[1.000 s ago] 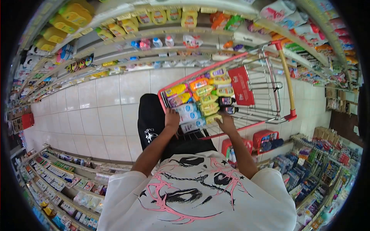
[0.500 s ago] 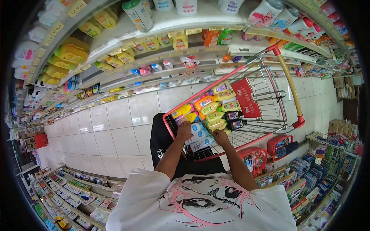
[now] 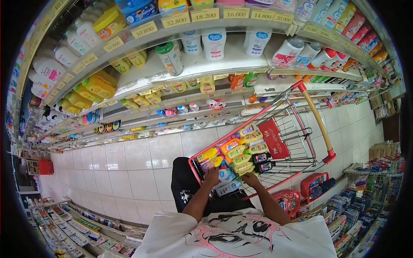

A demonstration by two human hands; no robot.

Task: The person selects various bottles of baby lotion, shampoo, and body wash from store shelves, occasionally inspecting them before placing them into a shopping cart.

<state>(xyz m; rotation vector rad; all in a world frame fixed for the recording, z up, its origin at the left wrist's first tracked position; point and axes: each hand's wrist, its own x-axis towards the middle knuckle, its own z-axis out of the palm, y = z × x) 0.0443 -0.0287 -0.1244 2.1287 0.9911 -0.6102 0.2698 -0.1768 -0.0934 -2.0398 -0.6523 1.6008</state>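
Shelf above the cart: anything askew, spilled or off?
The green-capped bottle looks out of line: it stands nearer the front edge of the shelf than the white bottles to its right. No spill or damage visible; the curved view makes any lean hard to judge.

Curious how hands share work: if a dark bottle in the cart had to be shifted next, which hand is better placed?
Probably the right hand: it is closer to the dark bottles, while the left hand is farther away, by the blue-and-white bottles.
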